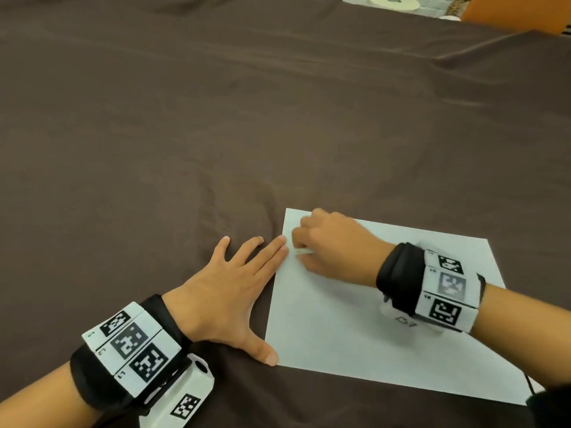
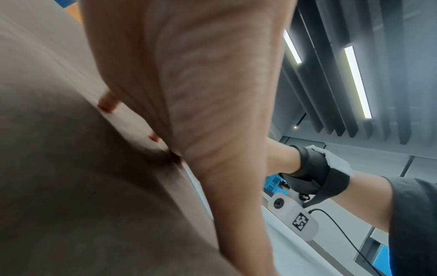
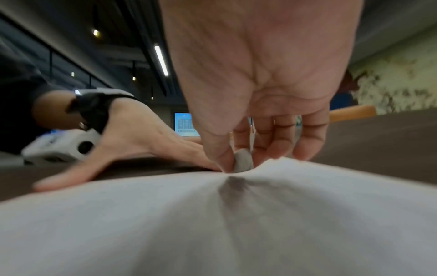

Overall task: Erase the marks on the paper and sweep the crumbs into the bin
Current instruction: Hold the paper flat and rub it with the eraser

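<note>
A white sheet of paper (image 1: 370, 322) lies on the brown cloth at the lower right. My right hand (image 1: 327, 242) pinches a small grey-white eraser (image 3: 242, 161) between thumb and fingers and presses it onto the paper near its far left corner, where the sheet (image 3: 212, 224) dents under it. My left hand (image 1: 228, 288) lies flat with spread fingers on the cloth, its fingertips and thumb touching the paper's left edge. A faint pencil mark (image 1: 406, 321) shows near my right wrist. No bin and no crumbs are in view.
The brown cloth (image 1: 216, 118) covers the whole table, with soft wrinkles left of the paper. An orange object (image 1: 513, 13) and a pale disc (image 1: 394, 1) lie beyond the far edge. Camera units hang from both wrists.
</note>
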A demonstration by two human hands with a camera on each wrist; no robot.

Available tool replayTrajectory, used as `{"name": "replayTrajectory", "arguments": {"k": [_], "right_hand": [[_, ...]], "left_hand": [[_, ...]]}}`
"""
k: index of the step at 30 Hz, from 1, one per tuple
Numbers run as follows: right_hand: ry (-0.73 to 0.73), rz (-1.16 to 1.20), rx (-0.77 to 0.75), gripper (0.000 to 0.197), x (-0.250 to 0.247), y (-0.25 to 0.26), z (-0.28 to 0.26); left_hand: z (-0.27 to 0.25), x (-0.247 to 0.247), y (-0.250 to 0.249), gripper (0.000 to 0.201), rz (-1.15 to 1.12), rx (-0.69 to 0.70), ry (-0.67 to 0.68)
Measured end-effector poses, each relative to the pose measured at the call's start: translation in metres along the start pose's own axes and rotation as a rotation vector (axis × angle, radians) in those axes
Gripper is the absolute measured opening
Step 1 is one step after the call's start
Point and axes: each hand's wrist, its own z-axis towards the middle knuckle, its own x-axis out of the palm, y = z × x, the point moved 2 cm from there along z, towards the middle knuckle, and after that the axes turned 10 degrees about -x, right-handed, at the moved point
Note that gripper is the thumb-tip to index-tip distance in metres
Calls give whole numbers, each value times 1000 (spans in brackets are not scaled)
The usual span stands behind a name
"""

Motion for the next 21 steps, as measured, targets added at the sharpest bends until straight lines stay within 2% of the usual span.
{"name": "replayTrajectory", "arguments": {"k": [3, 6, 8, 12, 14, 19, 21], "right_hand": [[-29, 102, 45, 20, 1, -12, -16], [114, 199, 67, 18, 11, -5, -38], [147, 192, 74, 18, 16, -1, -45], [114, 179, 53, 20, 16, 7, -51], [108, 160, 31, 21, 15, 12, -54], [-54, 219, 99, 18, 0, -1, -39], [-67, 189, 106, 16, -4, -10, -23]], "left_hand": [[-1, 0, 1, 144, -13, 7, -9], [-2, -1, -1, 140, -37, 4, -17], [0, -3, -1, 129, -64, -7, -30], [2, -3, 2, 101, -81, -3, -94], [3, -3, 3, 95, -76, 7, -126], [6, -3, 4, 104, -61, -4, -111], [6, -3, 5, 108, -65, -3, -117]]}}
